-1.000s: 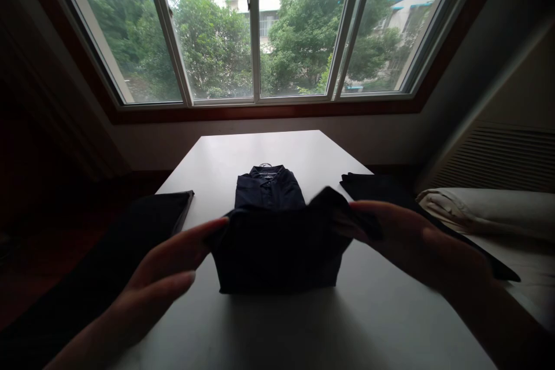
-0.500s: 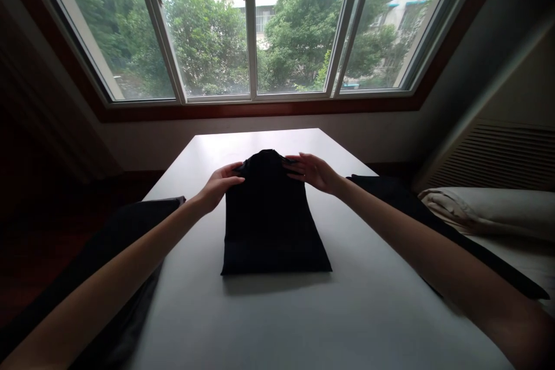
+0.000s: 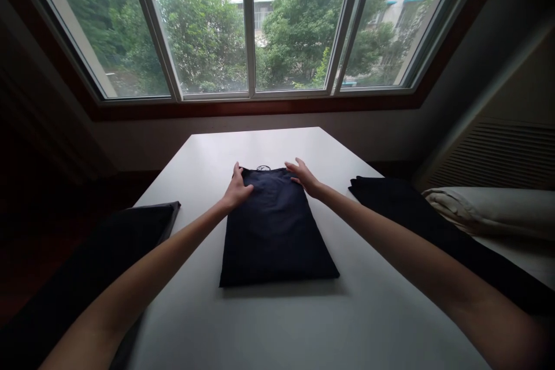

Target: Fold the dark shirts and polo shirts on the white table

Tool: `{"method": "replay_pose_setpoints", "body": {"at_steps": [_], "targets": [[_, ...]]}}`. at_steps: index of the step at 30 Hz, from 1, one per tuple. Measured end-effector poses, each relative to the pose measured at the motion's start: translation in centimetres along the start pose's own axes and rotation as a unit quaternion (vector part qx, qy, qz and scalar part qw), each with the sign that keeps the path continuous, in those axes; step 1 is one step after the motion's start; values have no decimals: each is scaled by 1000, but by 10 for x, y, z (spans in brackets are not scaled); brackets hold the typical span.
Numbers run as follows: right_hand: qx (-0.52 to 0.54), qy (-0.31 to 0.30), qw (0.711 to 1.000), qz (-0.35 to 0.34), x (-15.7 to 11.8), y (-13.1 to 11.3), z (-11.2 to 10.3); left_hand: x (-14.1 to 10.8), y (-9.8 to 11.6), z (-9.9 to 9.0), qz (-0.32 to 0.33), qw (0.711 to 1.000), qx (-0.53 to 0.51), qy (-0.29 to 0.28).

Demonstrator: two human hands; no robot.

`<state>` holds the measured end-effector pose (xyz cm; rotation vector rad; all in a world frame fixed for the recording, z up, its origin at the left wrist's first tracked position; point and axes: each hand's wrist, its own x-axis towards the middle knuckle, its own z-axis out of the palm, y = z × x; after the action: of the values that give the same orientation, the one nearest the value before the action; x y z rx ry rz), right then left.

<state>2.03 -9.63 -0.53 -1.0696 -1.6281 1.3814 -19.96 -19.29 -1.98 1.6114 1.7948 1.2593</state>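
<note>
One dark folded garment (image 3: 277, 231) lies flat in the middle of your white table (image 3: 277, 329). Your left hand (image 3: 237, 189) rests at its far left corner, thumb and fingers spread; your right hand (image 3: 303, 177)'s at the far right one, fingers loosely extended. Black cloth (image 3: 125, 237) sits off to your left.

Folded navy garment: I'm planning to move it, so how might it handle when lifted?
Faint wrinkles suggest the folded navy garment would droop if lifted by one edge. Lying flat on the white table, it probably won't tip.
</note>
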Motion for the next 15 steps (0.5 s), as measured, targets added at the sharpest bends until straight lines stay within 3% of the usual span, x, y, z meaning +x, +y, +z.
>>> {"method": "replay_pose_setpoints", "body": {"at_steps": [2, 5, 8, 11, 15], "targets": [[-168, 23, 983, -74, 0, 9, 7, -1, -3, 8, 47, 993, 107, -13], [-408, 4, 892, -192, -3, 21, 21, -3, -4, 24, 80, 966, 241, -51], [-518, -28, 830, -204, -1, 34, 31, 0, -7, 39, 53, 947, 305, -88], [-545, -40, 822, -161, 5, 45, 31, 4, -16, 46, 12, 938, 331, -99], [-536, -48, 832, -138, 13, 55, 19, 8, -28, 44, 22, 929, 361, -74]]}}
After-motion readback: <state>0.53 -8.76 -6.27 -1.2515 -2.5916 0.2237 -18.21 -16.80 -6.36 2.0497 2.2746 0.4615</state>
